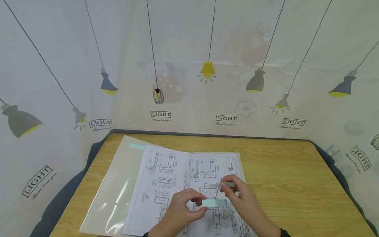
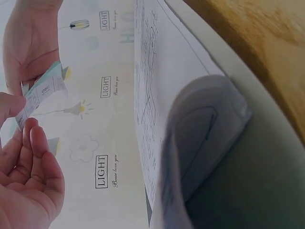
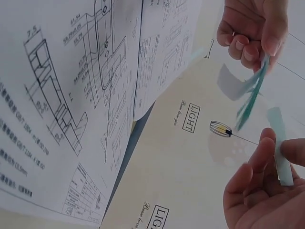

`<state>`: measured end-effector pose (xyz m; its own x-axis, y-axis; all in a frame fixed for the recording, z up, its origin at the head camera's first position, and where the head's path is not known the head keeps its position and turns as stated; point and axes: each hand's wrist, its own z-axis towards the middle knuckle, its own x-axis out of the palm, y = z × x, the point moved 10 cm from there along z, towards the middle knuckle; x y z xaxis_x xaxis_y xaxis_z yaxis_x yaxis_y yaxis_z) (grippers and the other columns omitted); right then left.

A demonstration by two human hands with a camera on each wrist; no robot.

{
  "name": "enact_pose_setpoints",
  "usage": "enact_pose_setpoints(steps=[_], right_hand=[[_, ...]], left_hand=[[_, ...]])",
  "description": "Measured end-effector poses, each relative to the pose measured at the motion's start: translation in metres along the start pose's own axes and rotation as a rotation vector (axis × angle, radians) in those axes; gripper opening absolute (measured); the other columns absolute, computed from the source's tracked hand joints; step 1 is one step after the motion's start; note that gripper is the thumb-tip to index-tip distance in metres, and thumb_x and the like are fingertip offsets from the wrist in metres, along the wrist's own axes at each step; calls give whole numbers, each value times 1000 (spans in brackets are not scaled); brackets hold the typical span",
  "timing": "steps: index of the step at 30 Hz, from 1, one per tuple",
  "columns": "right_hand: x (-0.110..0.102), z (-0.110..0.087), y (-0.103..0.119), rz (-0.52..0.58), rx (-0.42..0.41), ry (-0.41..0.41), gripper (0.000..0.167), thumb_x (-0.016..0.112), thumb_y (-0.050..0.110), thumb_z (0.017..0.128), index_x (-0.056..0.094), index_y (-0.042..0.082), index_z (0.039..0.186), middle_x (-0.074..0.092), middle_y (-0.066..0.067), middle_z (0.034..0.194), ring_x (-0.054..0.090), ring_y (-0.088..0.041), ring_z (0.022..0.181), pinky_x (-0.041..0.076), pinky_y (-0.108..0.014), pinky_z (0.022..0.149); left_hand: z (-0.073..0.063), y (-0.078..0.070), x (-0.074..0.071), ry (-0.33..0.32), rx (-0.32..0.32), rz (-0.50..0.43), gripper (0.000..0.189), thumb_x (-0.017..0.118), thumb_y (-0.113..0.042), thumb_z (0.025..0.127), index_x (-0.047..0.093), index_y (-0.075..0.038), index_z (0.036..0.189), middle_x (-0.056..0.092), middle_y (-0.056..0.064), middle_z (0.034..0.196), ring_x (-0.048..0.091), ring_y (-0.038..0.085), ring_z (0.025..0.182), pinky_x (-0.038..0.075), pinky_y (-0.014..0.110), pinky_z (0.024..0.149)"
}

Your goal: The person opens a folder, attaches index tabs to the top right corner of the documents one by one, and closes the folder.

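Observation:
My left hand (image 1: 185,206) pinches a small pad of pale teal sticky index tabs (image 1: 214,203) by its left end, above the open booklet. In the left wrist view the pad's printed white backing (image 2: 46,90) faces the camera. Seen from the right wrist, a loose sheet (image 3: 233,83) curls away from the pad's teal layers (image 3: 252,102). A single pale teal sticky tab (image 3: 282,160) is pinched between thumb and fingers of my right hand (image 1: 242,194), apart from the pad. Under both hands lies the booklet of technical drawings (image 1: 171,197), partly covered by them.
The booklet rests in a glossy clear folder (image 1: 103,204), with a pale teal strip (image 1: 137,146) near its upper edge. Both are on a wood-grain table (image 1: 302,184). A curtain printed with lamps (image 1: 189,98) surrounds the table's far and side edges.

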<state>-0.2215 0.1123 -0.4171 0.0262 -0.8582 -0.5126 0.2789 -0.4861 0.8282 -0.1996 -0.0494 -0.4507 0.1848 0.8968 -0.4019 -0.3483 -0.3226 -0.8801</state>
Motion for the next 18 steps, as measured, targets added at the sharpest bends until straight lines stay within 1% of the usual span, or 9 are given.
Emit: enact_pose_setpoints(steps=[2,4,5,8,11,12,14,17,18], right_hand=[[-4,1,-3,33,34,2,4,60,23,93,62,19,93,65,10,77,60,-6,68,48,-23,60],[-10,2,-2,41,26,-11,6,61,23,92,64,18,94,67,9,79,62,-5,70,50,-24,62],[-14,3,0,36,3,-25,5,62,21,92,65,17,94,67,8,80,62,-5,70,50,-24,62],[-24,4,2,12,-39,-72,5,66,15,89,68,16,93,69,5,86,61,-3,70,50,-23,60],[-31,5,2,-9,-41,-107,10,70,11,84,70,15,93,70,2,91,59,-3,69,49,-22,58],[-34,6,0,-18,-28,-118,12,72,11,83,70,15,93,70,1,92,58,-2,69,49,-21,57],[-38,7,-3,-36,-3,-134,15,76,13,80,72,15,94,71,0,95,56,-3,70,49,-20,59],[-43,7,-7,-54,30,-153,19,78,16,77,73,15,95,71,-1,98,54,-4,72,48,-19,62],[-44,8,-7,-57,32,-158,20,79,16,77,73,15,95,71,-1,99,54,-4,73,48,-19,64]], left_hand=[[-2,0,2,19,18,1,19,78,-18,77,71,-24,93,64,-14,81,57,2,74,52,27,75],[-4,-1,7,52,46,1,20,78,-16,77,70,-23,94,64,-13,81,57,2,74,52,26,75],[-6,-2,10,76,64,-2,20,78,-15,77,70,-22,94,64,-12,81,57,2,74,52,24,75],[-11,-5,22,171,113,4,19,76,-15,78,70,-18,96,64,-11,82,57,0,75,51,20,73],[-19,-5,35,288,108,-15,17,74,-18,81,71,-13,97,64,-9,83,55,-3,76,50,17,72],[-22,-4,39,324,93,-8,19,75,-20,81,71,-11,97,63,-9,83,54,-5,76,49,16,72],[-27,-1,46,389,45,-8,22,74,-22,81,71,-8,98,64,-7,83,53,-7,76,48,16,71],[-33,7,55,468,-64,26,23,73,-23,80,71,-9,98,63,-9,81,51,-9,76,46,15,71],[-35,11,58,485,-112,28,21,72,-23,80,72,-9,97,62,-11,80,50,-9,75,45,15,70]])
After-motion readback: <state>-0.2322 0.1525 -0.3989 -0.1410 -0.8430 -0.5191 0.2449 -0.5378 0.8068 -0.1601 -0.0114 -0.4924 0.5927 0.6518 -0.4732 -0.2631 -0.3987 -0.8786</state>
